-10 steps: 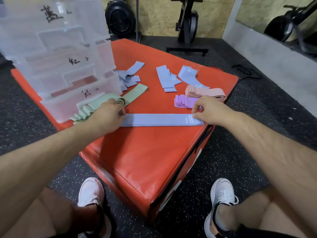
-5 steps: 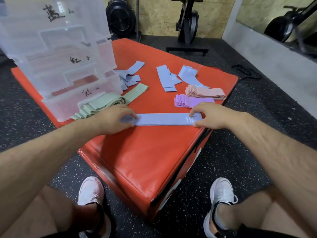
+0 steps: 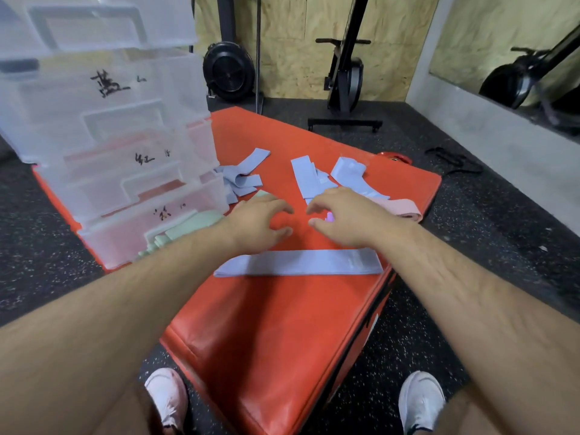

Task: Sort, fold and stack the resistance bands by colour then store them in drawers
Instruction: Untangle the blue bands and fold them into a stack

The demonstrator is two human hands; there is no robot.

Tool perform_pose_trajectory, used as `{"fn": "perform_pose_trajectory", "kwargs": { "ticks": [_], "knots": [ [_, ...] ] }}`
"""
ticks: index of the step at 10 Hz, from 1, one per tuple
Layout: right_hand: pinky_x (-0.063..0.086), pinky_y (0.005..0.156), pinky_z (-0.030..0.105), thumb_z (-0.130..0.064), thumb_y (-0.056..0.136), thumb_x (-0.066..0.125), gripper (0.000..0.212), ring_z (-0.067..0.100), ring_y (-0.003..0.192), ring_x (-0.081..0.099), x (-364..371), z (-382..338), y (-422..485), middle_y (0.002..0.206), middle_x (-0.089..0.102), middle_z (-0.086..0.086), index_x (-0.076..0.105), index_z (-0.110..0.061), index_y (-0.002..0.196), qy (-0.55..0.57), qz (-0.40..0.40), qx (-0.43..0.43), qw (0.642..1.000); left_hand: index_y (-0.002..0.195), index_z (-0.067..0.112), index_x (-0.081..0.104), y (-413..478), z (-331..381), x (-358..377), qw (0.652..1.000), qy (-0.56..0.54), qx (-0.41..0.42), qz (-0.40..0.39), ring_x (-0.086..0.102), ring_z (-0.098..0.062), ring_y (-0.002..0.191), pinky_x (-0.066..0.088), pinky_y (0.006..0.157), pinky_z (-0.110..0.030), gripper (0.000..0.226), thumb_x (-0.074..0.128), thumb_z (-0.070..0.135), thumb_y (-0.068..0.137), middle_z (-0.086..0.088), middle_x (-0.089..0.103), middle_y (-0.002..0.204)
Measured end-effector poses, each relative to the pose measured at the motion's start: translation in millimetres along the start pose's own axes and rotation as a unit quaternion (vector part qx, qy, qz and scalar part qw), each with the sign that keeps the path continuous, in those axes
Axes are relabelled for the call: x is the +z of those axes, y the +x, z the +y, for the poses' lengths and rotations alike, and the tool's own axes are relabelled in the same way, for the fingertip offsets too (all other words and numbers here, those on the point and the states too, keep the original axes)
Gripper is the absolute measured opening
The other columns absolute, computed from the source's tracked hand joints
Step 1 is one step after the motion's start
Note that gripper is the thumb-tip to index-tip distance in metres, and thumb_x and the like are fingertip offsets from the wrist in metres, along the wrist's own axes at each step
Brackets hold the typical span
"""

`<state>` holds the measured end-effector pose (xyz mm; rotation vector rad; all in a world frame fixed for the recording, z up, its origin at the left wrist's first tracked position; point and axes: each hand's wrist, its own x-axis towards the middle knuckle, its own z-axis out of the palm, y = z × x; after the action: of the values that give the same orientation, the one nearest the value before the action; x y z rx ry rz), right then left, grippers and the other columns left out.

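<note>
A flat blue band (image 3: pixel 298 262) lies stretched across the near part of the orange padded box (image 3: pixel 270 324). Beyond it, my left hand (image 3: pixel 260 221) and my right hand (image 3: pixel 342 218) hover side by side, fingers spread, holding nothing. Loose blue bands lie further back: one pile (image 3: pixel 241 177) by the drawers, another (image 3: pixel 306 177) in the middle, a third (image 3: pixel 350 172) to the right. Green folded bands (image 3: pixel 188 227) sit left of my left hand. A pink stack (image 3: pixel 401 208) shows right of my right hand; a purple stack (image 3: pixel 329 218) is almost hidden under it.
A clear plastic drawer unit (image 3: pixel 119 152) with handwritten labels stands on the box's left side. Exercise machines (image 3: pixel 345 76) and a black fan wheel (image 3: pixel 227 72) stand by the back wall. Speckled black floor surrounds the box; my white shoes (image 3: pixel 420 400) are below.
Both hands have let go of the flat blue band's ends and moved forward and inward, past it. The band stays flat. The camera has tilted up.
</note>
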<state>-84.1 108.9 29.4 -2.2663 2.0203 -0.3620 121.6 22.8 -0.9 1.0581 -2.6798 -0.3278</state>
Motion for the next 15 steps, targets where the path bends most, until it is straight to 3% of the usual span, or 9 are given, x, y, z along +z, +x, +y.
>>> {"fn": "perform_pose_trajectory", "kwargs": {
  "ticks": [2, 6, 8, 9, 10, 11, 12, 13, 15],
  "knots": [
    [0.044, 0.104, 0.043, -0.037, 0.097, 0.053, 0.038, 0.027, 0.129, 0.048, 16.7, 3.3, 53.8, 0.136, 0.054, 0.004, 0.059, -0.026, 0.132, -0.005, -0.054, 0.067, 0.996, 0.132, 0.03, 0.052, 47.3, -1.6, 17.4, 0.997, 0.015, -0.074, -0.005, 0.052, -0.027, 0.123, 0.04, 0.104, -0.041, 0.048, 0.059, 0.045, 0.087, -0.001, 0.053, 0.133],
    [0.049, 0.094, 0.043, -0.02, 0.096, 0.05, 0.03, 0.033, 0.116, 0.058, 62.3, -31.7, 167.0, 0.126, 0.061, 0.009, 0.062, -0.023, 0.124, 0.118, -0.004, 0.03, 0.992, 0.137, 0.001, 0.04, 68.2, -32.4, 5.1, 0.969, -0.034, -0.239, 0.057, 0.042, -0.036, 0.13, 0.037, 0.107, -0.041, 0.047, 0.054, 0.011, 0.093, -0.02, 0.041, 0.142],
    [0.036, 0.112, 0.042, -0.017, 0.098, 0.052, 0.056, 0.035, 0.137, 0.043, 60.9, -38.9, 244.2, 0.153, 0.043, 0.014, 0.039, -0.023, 0.153, 0.08, -0.1, -0.007, 0.992, 0.145, -0.002, 0.03, 60.4, -28.3, -6.2, 0.964, -0.009, -0.259, 0.055, 0.042, -0.033, 0.132, 0.036, 0.106, -0.037, 0.06, 0.053, 0.012, 0.092, -0.019, 0.038, 0.146],
    [0.046, 0.102, 0.043, -0.025, 0.084, 0.054, 0.071, 0.032, 0.128, 0.05, 70.6, -47.5, 282.5, 0.151, 0.047, 0.005, 0.036, -0.037, 0.151, 0.044, -0.139, -0.017, 0.989, 0.147, -0.003, 0.025, 53.5, -23.4, -11.5, 0.963, -0.004, -0.262, 0.055, 0.045, -0.032, 0.131, 0.034, 0.108, -0.035, 0.065, 0.052, 0.013, 0.089, -0.022, 0.038, 0.146],
    [0.039, 0.08, 0.029, -0.021, 0.094, 0.056, 0.025, 0.022, 0.102, 0.055, 76.0, -62.3, 293.5, 0.112, 0.062, 0.002, 0.058, -0.026, 0.119, -0.001, -0.173, -0.021, 0.985, 0.138, 0.0, 0.036, 51.8, -26.9, -13.9, 0.968, 0.01, -0.248, 0.042, 0.046, -0.035, 0.129, 0.036, 0.107, -0.038, 0.055, 0.054, 0.016, 0.088, -0.023, 0.042, 0.142],
    [0.03, 0.076, 0.028, -0.01, 0.093, 0.06, 0.021, 0.029, 0.106, 0.059, 83.9, -62.1, 296.3, 0.09, 0.057, -0.001, 0.055, -0.026, 0.081, -0.015, -0.128, -0.036, 0.991, 0.134, 0.001, 0.042, 50.5, -28.7, -18.6, 0.97, 0.023, -0.24, 0.035, 0.05, -0.034, 0.126, 0.039, 0.104, -0.038, 0.05, 0.055, 0.017, 0.089, -0.022, 0.046, 0.138],
    [0.04, 0.078, 0.033, -0.006, 0.092, 0.056, 0.015, 0.029, 0.102, 0.06, 73.9, -48.3, 286.5, 0.083, 0.05, -0.001, 0.069, -0.01, 0.098, 0.036, -0.035, -0.033, 0.998, 0.126, 0.002, 0.049, 52.3, -24.4, -23.0, 0.973, 0.012, -0.226, 0.035, 0.055, -0.032, 0.117, 0.045, 0.095, -0.037, 0.042, 0.056, 0.018, 0.088, -0.02, 0.051, 0.13],
    [0.046, 0.08, 0.043, 0.002, 0.086, 0.053, 0.023, 0.033, 0.094, 0.057, 41.8, -36.8, 250.9, 0.098, 0.056, 0.013, 0.069, -0.005, 0.101, 0.066, 0.063, -0.022, 0.996, 0.119, 0.002, 0.052, 49.8, -16.9, -31.5, 0.976, 0.026, -0.21, 0.044, 0.056, -0.032, 0.112, 0.044, 0.089, -0.036, 0.035, 0.054, 0.024, 0.092, -0.019, 0.054, 0.124],
    [0.029, 0.073, 0.02, -0.004, 0.088, 0.06, 0.019, 0.009, 0.086, 0.044, 13.7, -41.9, 123.5, 0.096, 0.053, -0.002, 0.069, -0.017, 0.098, 0.181, 0.194, 0.044, 0.963, 0.122, 0.0, 0.052, 32.6, -17.5, -31.7, 0.991, 0.0, -0.109, 0.077, 0.05, -0.035, 0.112, 0.039, 0.096, -0.042, 0.043, 0.043, 0.029, 0.091, -0.019, 0.055, 0.12]
  ]
}}
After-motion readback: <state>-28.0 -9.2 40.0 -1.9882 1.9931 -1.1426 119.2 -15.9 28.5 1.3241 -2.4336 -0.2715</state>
